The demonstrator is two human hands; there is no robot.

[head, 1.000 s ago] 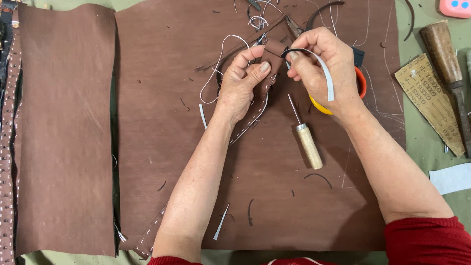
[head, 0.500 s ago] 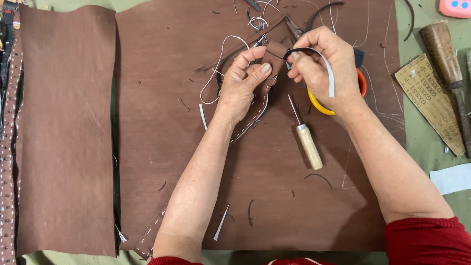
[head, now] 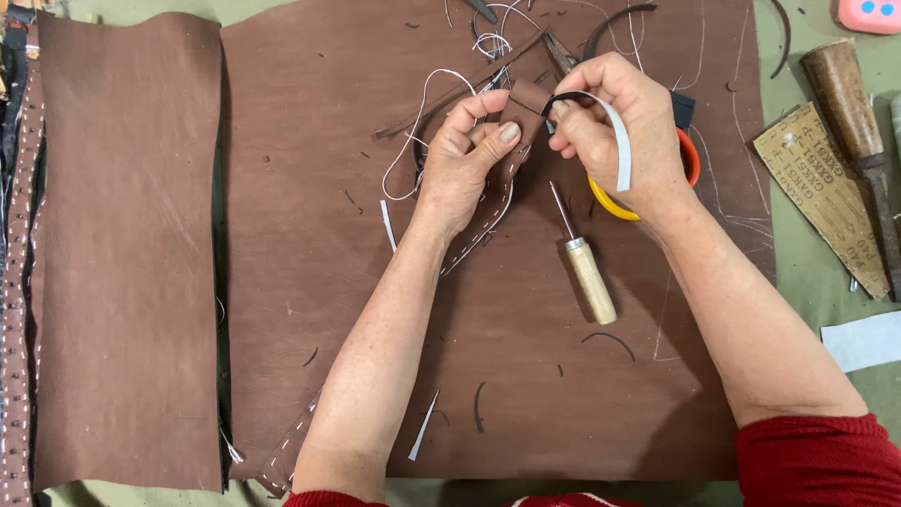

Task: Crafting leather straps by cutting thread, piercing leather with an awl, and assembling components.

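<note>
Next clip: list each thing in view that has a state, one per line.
Left hand: pinching small brown leather piece.
Right hand: gripping thin black-and-white strip, curved.
Wooden-handled awl: lying flat on large brown leather sheet, untouched.
White thread: loose, looped.
Narrower brown leather sheet: spread flat.
Dark wooden-handled tool: lying flat on the green table.
</note>
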